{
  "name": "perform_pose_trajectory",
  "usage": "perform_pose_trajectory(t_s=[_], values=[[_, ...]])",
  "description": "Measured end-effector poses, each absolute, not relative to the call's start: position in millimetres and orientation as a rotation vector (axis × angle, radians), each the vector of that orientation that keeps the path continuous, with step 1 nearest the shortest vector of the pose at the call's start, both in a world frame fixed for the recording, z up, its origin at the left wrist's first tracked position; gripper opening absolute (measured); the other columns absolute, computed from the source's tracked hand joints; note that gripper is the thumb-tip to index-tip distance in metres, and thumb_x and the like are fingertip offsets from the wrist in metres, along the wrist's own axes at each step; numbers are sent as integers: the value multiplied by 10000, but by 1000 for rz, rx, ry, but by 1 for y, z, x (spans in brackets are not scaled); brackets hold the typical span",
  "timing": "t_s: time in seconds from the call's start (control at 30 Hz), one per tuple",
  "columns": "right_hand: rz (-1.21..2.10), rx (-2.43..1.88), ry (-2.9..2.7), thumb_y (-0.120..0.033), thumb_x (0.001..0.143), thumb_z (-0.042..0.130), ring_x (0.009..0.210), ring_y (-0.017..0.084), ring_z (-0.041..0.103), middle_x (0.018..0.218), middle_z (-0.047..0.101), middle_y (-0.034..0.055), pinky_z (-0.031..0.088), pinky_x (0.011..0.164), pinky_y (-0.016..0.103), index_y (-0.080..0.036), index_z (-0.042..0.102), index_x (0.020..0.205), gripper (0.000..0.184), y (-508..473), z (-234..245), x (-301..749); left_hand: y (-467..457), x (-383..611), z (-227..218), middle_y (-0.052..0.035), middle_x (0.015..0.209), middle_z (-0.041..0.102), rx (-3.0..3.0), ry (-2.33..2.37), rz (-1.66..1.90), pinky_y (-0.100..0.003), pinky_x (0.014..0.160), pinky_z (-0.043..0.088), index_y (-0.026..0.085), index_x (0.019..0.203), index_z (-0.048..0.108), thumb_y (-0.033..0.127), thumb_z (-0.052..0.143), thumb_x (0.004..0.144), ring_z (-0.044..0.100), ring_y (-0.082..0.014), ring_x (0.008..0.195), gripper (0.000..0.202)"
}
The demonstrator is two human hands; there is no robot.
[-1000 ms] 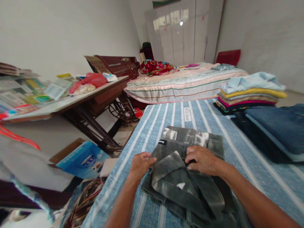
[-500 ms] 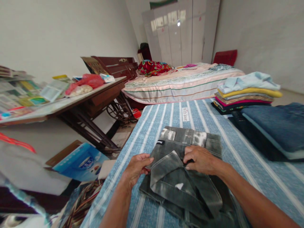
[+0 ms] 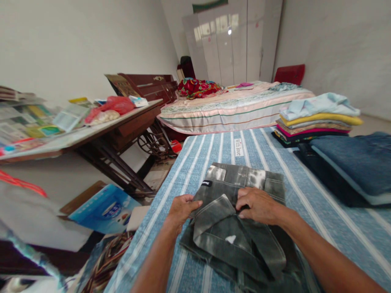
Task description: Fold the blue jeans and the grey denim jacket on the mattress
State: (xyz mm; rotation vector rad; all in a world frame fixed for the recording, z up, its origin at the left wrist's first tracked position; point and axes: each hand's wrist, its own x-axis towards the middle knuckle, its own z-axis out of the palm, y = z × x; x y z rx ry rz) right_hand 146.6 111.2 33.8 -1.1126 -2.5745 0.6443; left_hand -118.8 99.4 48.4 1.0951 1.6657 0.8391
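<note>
A pair of grey washed jeans lies partly folded on the blue striped bedsheet right in front of me. My left hand pinches the jeans' left edge, fingers closed on the cloth. My right hand rests palm down on the middle fold, its fingers curled and pressed into the denim. The waistband with a small black label points away from me.
At the right of the sheet sit a stack of folded coloured shirts and folded blue jeans. A cluttered wooden table stands to the left, a blue box on the floor below. Further back are another bed and a white wardrobe.
My left hand drew back a little along the jeans' left edge and then returned to it. The right hand has stayed on the fold.
</note>
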Motion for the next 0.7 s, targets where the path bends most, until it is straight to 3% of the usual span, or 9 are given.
perform_pose_trajectory(t_s=[0.2,0.4,0.57,0.7], values=[[651,-1102,-2575,-294,737,682,847,173,543,862,597,10,347,694,274,-250,712,853,129,112,32,147,102,-122,43,-30,708,683,965,1661,911,-236,475,416,149,898,632,327,785,494,603,-152,543,467],[650,-1088,-2569,-281,737,685,846,171,545,855,601,9,347,705,275,-241,711,841,114,112,32,148,99,-121,45,-68,834,708,983,1609,835,-237,502,419,142,892,653,344,764,533,623,-159,610,427],[648,-1096,-2568,-284,733,687,848,174,546,858,602,5,347,700,275,-249,711,847,122,112,31,147,94,-115,49,-59,806,706,1037,1622,852,-227,481,408,146,887,652,393,725,597,619,-158,609,388],[645,-1103,-2565,-282,731,692,843,170,545,852,599,5,347,703,274,-244,710,840,117,112,31,147,94,-115,48,-39,769,699,1017,1600,857,-234,472,420,155,928,632,355,759,548,622,-169,601,447]])
